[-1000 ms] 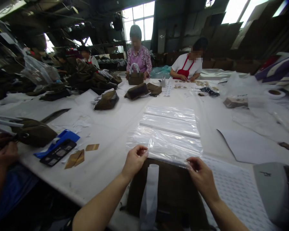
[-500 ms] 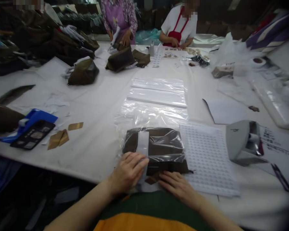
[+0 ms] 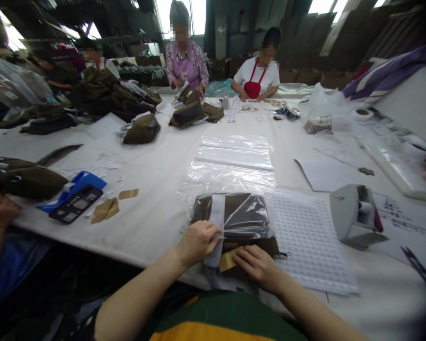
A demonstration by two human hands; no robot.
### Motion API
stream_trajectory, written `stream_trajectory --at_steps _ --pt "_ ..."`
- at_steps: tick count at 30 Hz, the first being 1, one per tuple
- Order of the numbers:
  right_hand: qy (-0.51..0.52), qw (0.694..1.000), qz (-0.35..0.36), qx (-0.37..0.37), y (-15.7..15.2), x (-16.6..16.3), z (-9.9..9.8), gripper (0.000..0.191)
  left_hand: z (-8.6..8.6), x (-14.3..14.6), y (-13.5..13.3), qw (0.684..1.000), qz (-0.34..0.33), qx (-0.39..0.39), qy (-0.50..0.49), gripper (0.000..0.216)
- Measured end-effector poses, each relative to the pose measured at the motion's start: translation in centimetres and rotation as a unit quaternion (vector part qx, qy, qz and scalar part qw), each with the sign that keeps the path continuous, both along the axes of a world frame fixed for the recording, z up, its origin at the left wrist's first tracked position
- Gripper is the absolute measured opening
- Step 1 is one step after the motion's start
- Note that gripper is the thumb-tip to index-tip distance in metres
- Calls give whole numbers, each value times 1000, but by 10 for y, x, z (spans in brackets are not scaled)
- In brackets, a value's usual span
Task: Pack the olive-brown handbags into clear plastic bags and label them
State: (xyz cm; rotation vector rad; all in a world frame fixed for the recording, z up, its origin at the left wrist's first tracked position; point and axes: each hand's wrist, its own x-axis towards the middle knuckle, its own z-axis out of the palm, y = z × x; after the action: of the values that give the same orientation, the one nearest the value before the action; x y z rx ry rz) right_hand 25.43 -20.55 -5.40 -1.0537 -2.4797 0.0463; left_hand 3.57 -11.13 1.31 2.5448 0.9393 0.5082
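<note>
Head view: I see the left hand (image 3: 198, 242) pinching the sleeve (image 3: 246, 214) edge, right hand (image 3: 257, 266) over the tag (image 3: 227, 261), grip unclear. Bag (image 3: 268, 246) just beyond both, partly sleeved. Hook (image 3: 284, 255) beyond right hand might snag, tearing the sleeve.

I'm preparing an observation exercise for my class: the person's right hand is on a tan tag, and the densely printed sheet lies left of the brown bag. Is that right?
Not quite: the densely printed sheet lies right of the brown bag, as the current head view shows. The right hand is indeed on a tan tag.
</note>
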Motion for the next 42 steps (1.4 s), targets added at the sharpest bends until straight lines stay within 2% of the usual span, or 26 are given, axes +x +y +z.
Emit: stream_trajectory --at_steps 1,3,6,9,11,13,15,17,19,21,24,25,26,28,29,30,32,33,34,36,38,39,40,42 --pt "54 998 0 -16 3 1 4 35 4 2 1 1000 4 -7 -22 13" --pt "174 982 -47 -57 12 0 10 32 14 7 5 995 24 -28 -94 17" --pt "305 929 -199 -67 28 -2 12 20 30 13 7 979 44 -38 -197 15" --pt "299 885 -357 14 39 -3 1 24 35 9 2 982 -21 25 -186 13" --pt "222 885 -407 53 41 -5 -11 33 33 1 -5 986 -104 75 -107 11" --pt "137 896 -417 75 42 -9 -22 43 33 -4 -10 978 -187 89 -20 11" --pt "88 897 -423 93 45 -13 -27 48 38 -2 -10 967 -244 66 11 22" --pt "69 897 -423 105 48 -16 -28 48 45 12 -5 967 -253 30 -18 32" --pt "72 900 -413 119 48 -15 -27 48 47 34 5 974 -222 5 -40 46" --pt "85 913 -383 114 37 -8 -29 53 36 56 16 981 -195 -2 -2 57" --pt "126 941 -304 76 3 14 -38 57 1 75 28 974 -206 17 93 72" --pt "152 940 -295 77 -9 24 -42 56 -10 78 30 970 -215 27 108 75" --pt "190 926 -316 86 -18 34 -45 56 -18 80 31 967 -224 37 113 77" --pt "288 858 -417 81 -25 55 -47 60 -25 80 29 963 -241 54 109 78" --pt "339 820 -460 35 -22 63 -46 63 -23 79 28 960 -252 61 102 77" --pt "383 790 -476 -46 -16 71 -45 65 -19 75 26 957 -267 68 90 74" --pt "428 761 -429 -231 -2 81 -43 58 -10 57 25 954 -284 83 46 63" --pt "430 753 -401 -295 3 83 -43 51 -8 43 24 960 -264 89 6 54" --pt "426 744 -392 -332 6 85 -45 48 -9 24 23 972 -212 90 -44 44" --pt "419 720 -430 -348 3 87 -53 50 -19 -20 19 989 -8 59 -137 38" --pt "420 685 -473 -361 -5 91 -65 56 -37 -61 12 964 200 -29 -174 45" --pt "421 668 -486 -374 -10 93 -71 59 -47 -76 8 950 247 -89 -168 49" --pt "420 655 -495 -385 -13 95 -76 63 -55 -86 5 943 254 -149 -158 53" --pt "418 642 -506 -396 -17 100 -85 68 -69 -91 3 932 214 -236 -170 51"
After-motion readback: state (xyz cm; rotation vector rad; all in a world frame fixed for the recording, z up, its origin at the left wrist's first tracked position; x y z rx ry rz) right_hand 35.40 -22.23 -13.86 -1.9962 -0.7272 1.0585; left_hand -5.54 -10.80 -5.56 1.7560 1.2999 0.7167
